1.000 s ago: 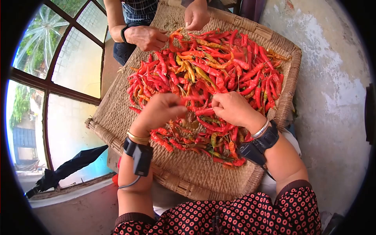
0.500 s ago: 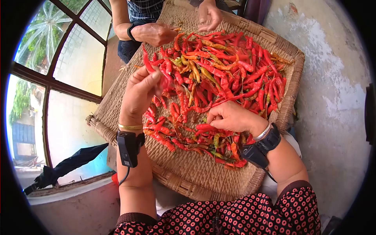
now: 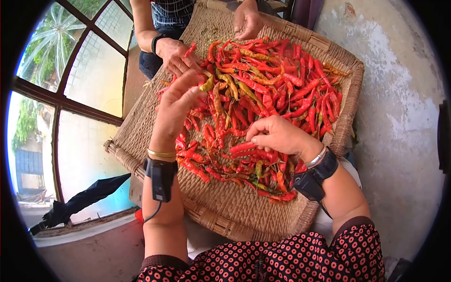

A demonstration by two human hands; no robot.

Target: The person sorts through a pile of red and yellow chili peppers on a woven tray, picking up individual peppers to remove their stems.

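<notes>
Many chili peppers (image 3: 256, 84), mostly red with some yellow-green and orange ones, lie heaped on a woven tray (image 3: 225, 211). Over the pile's left side, my left hand (image 3: 176, 103) has its thumb and fingers apart, right by a yellow-green chili (image 3: 207, 82). My right hand (image 3: 284, 136) is closed in a pinch above a smaller near heap, with a red chili (image 3: 242, 147) at its fingertips. Its palm side is hidden from me.
Across the tray are another person's hands: one (image 3: 177, 55) at the pile's left edge near a red chili, the other (image 3: 248, 21) over the far rim. A window (image 3: 89, 98) and folded black umbrella (image 3: 84, 199) are left; a peeling wall (image 3: 390, 94) stands right.
The red chili my left hand held upright is out of its fingers, which have opened toward the pile. My right hand has shifted slightly. The other person's hand moved down closer to mine.
</notes>
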